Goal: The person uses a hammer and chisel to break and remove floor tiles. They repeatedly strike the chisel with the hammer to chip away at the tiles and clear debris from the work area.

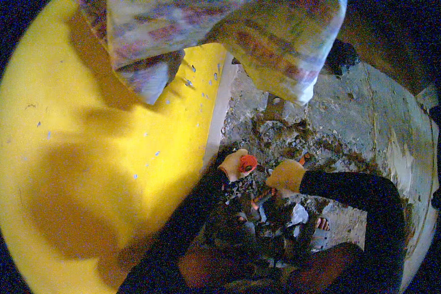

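Observation:
Over the broken ground, my left hand is closed around a red round-topped thing with a dark centre; the part below it is hidden by the hand. Just to the right, my right hand is curled into a fist. What it holds is hidden, though a small orange piece shows just beyond it. An orange-brown stick-like thing lies slanted below the two hands; whether either hand touches it I cannot tell. Dark rubble and loose chips surround both hands.
A yellow wall with chipped paint rises close on my left. Patterned cloth hangs in front at the top. Beyond the rubble lies a flat brown piece with a hole. Grey concrete stretches right. My toes show below.

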